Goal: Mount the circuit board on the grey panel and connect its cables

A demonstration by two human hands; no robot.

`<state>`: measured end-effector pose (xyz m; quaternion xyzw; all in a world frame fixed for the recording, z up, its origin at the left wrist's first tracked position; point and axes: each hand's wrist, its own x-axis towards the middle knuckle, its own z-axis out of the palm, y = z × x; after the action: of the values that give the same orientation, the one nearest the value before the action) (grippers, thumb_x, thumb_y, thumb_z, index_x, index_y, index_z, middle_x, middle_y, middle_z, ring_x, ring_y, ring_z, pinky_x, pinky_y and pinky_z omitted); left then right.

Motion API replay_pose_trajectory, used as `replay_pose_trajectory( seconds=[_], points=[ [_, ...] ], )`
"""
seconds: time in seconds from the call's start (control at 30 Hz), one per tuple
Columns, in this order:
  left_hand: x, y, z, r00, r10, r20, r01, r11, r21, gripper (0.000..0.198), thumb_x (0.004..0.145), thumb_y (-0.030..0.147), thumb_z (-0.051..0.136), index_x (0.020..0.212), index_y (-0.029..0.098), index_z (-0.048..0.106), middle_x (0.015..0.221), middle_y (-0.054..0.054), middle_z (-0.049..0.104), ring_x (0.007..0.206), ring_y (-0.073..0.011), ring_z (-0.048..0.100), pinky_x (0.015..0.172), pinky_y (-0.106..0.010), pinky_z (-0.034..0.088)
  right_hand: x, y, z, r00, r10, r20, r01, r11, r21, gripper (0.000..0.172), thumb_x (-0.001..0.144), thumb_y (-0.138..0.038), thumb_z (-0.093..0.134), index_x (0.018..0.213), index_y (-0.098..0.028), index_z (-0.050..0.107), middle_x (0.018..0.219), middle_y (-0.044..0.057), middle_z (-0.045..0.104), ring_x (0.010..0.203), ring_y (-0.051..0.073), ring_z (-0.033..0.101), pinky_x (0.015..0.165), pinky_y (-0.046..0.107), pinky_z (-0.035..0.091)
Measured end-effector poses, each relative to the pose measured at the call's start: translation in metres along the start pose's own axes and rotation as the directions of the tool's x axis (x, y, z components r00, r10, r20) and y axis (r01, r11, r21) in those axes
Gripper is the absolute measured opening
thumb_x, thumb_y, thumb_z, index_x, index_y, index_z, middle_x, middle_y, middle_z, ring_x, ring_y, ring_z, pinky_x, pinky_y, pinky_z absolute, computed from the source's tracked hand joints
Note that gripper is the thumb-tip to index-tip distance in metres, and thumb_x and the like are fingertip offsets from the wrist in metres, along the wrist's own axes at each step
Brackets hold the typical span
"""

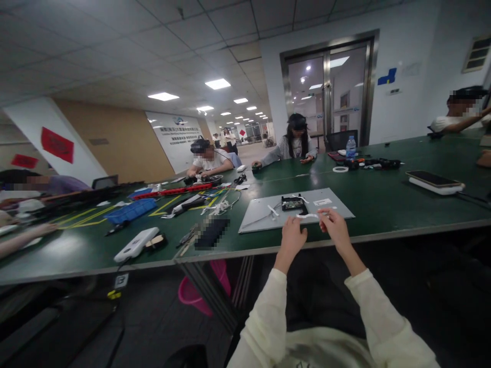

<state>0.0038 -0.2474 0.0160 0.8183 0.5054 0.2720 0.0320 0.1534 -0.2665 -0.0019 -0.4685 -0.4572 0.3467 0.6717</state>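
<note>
A flat grey panel (261,212) lies on the green table in front of me, with a black-framed circuit board (292,203) and thin cables on it. Over its near edge, a short white strip (308,216) stretches between my two hands. My left hand (293,235) has its fingers closed at the strip's left end. The other end is pinched in the fingers of my right hand (334,225). Another white strip (273,210) sits on the panel left of the board, and a white label (321,202) is stuck at its right.
Left of the panel are a blurred dark flat object (211,233), a white power bank (136,244) and a blue tray (130,210). At right lies a phone on a white block (435,182); a bottle (350,148) stands farther back. Co-workers sit around the table. A pink bin (195,296) is below.
</note>
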Motion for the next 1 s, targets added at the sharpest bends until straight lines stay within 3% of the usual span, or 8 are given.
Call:
replay_pose_trajectory(
  seconds=[0.2,0.33,0.43,0.5,0.6,0.7,0.87,1.0],
  points=[
    [-0.012,-0.001,-0.009,0.993,0.082,-0.079,-0.094,0.982,-0.161,0.033,0.082,0.016,0.052,0.115,0.014,0.056,0.117,-0.012,0.058,0.118,-0.0218,0.05,0.104,-0.036,0.036,0.011,0.007,-0.01,0.999,0.026,0.039,-0.024,0.998,-0.05,0.038,0.071,-0.045,0.057,0.094,-0.016,0.063,0.058,-0.003,0.054,0.051,0.01,0.052,0.047,0.021,0.042],
    [0.003,-0.005,-0.013,0.986,-0.067,-0.155,0.002,0.924,-0.381,0.038,0.086,0.023,0.051,0.123,0.014,0.05,0.127,-0.014,0.053,0.12,-0.0216,0.049,0.104,-0.035,0.036,0.028,0.003,-0.01,0.995,0.043,0.086,-0.036,0.996,-0.087,0.034,0.071,-0.042,0.058,0.091,-0.015,0.063,0.059,-0.002,0.055,0.053,0.01,0.053,0.047,0.019,0.041],
    [0.023,-0.008,-0.018,0.97,-0.24,-0.039,0.168,0.779,-0.605,0.038,0.09,0.032,0.048,0.125,0.017,0.047,0.134,-0.013,0.048,0.118,-0.0196,0.051,0.099,-0.032,0.041,0.043,-0.002,-0.006,0.987,0.069,0.143,-0.053,0.992,-0.113,0.033,0.072,-0.04,0.058,0.092,-0.016,0.064,0.061,-0.002,0.056,0.055,0.009,0.054,0.048,0.018,0.041],
    [0.036,-0.011,-0.022,0.961,-0.268,0.065,0.243,0.716,-0.654,0.036,0.093,0.041,0.042,0.118,0.018,0.052,0.126,-0.012,0.056,0.108,-0.0188,0.058,0.088,-0.03,0.047,0.051,-0.004,-0.002,0.979,0.093,0.184,-0.068,0.988,-0.137,0.031,0.073,-0.039,0.057,0.093,-0.016,0.064,0.063,-0.001,0.057,0.056,0.009,0.055,0.049,0.018,0.042],
    [0.052,-0.016,-0.026,0.931,-0.219,0.293,0.364,0.631,-0.685,0.049,0.092,0.055,0.034,0.1,0.015,0.061,0.1,-0.011,0.067,0.08,-0.0157,0.066,0.066,-0.026,0.049,0.062,-0.006,0.004,0.962,0.137,0.237,-0.094,0.978,-0.185,0.027,0.075,-0.035,0.056,0.093,-0.016,0.064,0.065,0.0,0.059,0.058,0.009,0.056,0.051,0.017,0.043],
    [0.065,-0.023,-0.023,0.856,-0.139,0.498,0.486,0.544,-0.684,0.043,0.085,0.055,0.049,0.091,0.015,0.064,0.087,-0.007,0.067,0.065,-0.0093,0.06,0.053,-0.018,0.04,0.072,-0.006,0.006,0.949,0.173,0.262,-0.109,0.964,-0.242,0.024,0.076,-0.031,0.056,0.093,-0.016,0.065,0.068,0.001,0.062,0.06,0.009,0.058,0.052,0.017,0.044],
    [0.083,-0.028,-0.008,0.855,-0.212,0.473,0.502,0.565,-0.654,0.023,0.076,0.038,0.065,0.08,0.015,0.064,0.068,-0.001,0.061,0.052,-0.0044,0.049,0.046,-0.015,0.029,0.09,-0.005,0.002,0.946,0.181,0.27,-0.083,0.937,-0.34,0.021,0.078,-0.027,0.054,0.092,-0.016,0.065,0.069,0.002,0.063,0.062,0.009,0.06,0.052,0.016,0.043],
    [0.091,-0.029,0.002,0.866,-0.248,0.435,0.486,0.622,-0.614,0.018,0.078,0.033,0.061,0.08,0.016,0.065,0.073,-0.001,0.064,0.054,-0.0045,0.052,0.046,-0.015,0.029,0.105,0.003,-0.003,0.946,0.167,0.277,-0.038,0.908,-0.417,0.02,0.079,-0.024,0.054,0.093,-0.015,0.065,0.069,0.004,0.065,0.061,0.01,0.061,0.052,0.016,0.043]
  ],
)
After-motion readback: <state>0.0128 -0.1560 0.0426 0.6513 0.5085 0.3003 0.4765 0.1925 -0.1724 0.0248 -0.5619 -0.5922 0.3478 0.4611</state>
